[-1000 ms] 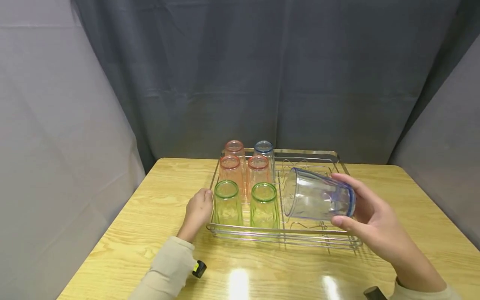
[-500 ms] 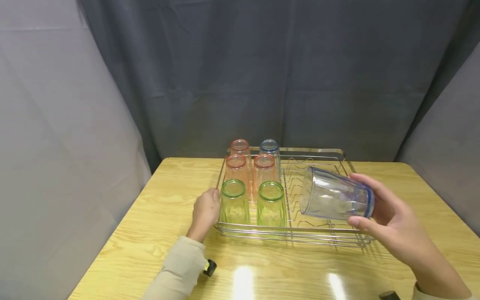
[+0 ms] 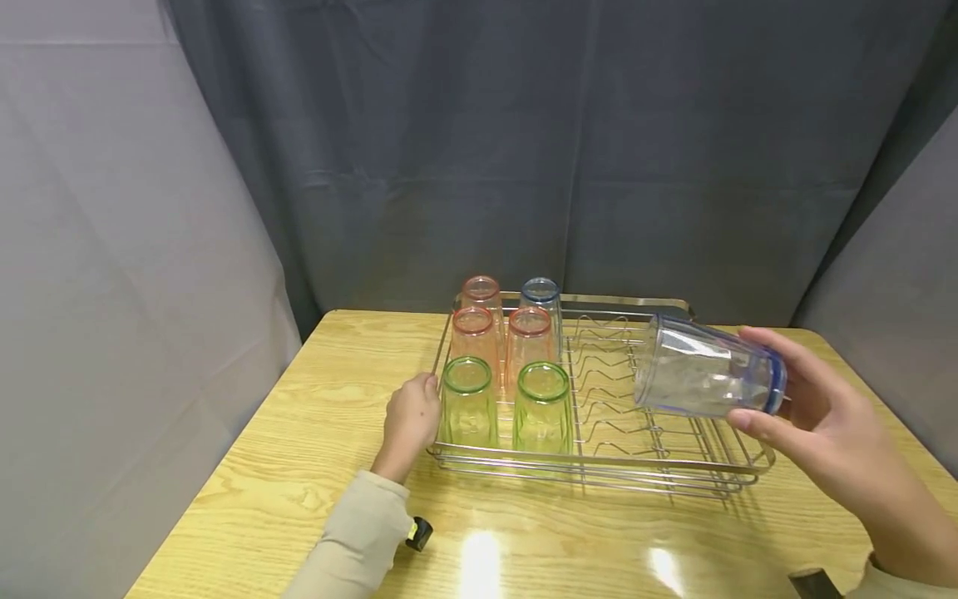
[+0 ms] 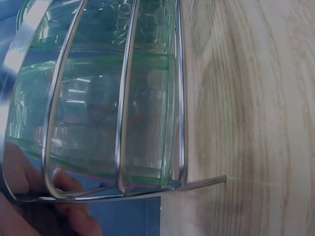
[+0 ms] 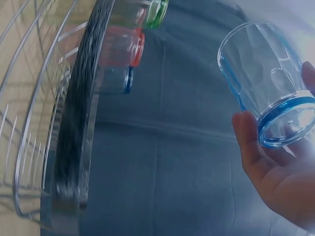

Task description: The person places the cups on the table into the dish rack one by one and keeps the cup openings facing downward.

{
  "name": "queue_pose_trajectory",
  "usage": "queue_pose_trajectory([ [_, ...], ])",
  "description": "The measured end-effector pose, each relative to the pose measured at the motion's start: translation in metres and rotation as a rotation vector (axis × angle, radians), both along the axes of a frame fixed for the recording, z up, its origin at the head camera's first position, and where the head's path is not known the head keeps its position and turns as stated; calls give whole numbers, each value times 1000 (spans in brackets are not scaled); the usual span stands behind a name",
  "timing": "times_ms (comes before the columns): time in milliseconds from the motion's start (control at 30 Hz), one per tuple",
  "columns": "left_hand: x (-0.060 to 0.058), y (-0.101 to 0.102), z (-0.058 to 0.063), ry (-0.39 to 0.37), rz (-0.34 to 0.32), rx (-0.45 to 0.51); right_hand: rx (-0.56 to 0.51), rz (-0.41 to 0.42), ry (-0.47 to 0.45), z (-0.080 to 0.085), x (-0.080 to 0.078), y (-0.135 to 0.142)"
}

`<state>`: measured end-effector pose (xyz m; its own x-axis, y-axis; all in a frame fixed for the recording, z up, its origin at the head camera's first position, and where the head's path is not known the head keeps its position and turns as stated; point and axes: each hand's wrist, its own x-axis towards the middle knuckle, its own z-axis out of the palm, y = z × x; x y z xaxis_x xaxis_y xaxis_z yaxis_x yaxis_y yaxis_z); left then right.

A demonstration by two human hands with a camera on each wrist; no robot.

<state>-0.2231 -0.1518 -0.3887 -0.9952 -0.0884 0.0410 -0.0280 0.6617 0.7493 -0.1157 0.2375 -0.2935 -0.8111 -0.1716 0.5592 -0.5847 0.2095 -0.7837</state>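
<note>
My right hand pinches a clear, blue-ringed drinking glass by its ringed end, thumb below and fingers above. Tilted nearly onto its side, the glass hangs above the right part of a wire dish rack, its other end toward the left. At the rack's left side my left hand grips the frame; in the left wrist view its fingers curl round the wire. Beside that hand, two green glasses stand upside down in the rack. The far side of the left hand is hidden in the head view.
Behind the green glasses stand three orange glasses and one blue-rimmed glass, all upturned. Wavy wire dividers run along the rack's middle. The rack sits on a wooden table, with a dark curtain behind.
My right hand has carried the glass to the right and slightly up, away from the standing glasses. The left hand keeps its grip on the rack. The head view has shifted slightly.
</note>
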Motion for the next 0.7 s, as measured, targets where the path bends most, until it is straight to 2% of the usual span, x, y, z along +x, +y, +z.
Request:
queue_pose_trajectory([
  [167, 1, -1, 1, 2, 3, 13, 295, -214, 0, 9, -8, 9],
  [333, 2, 1, 2, 25, -15, -6, 493, -343, -83, 22, -17, 21],
  [467, 5, 0, 2, 40, 5, -27, 633, -369, -85, 33, -32, 23],
  [700, 5, 0, 2, 32, 1, -23, 815, -362, -118, 48, -54, 26],
])
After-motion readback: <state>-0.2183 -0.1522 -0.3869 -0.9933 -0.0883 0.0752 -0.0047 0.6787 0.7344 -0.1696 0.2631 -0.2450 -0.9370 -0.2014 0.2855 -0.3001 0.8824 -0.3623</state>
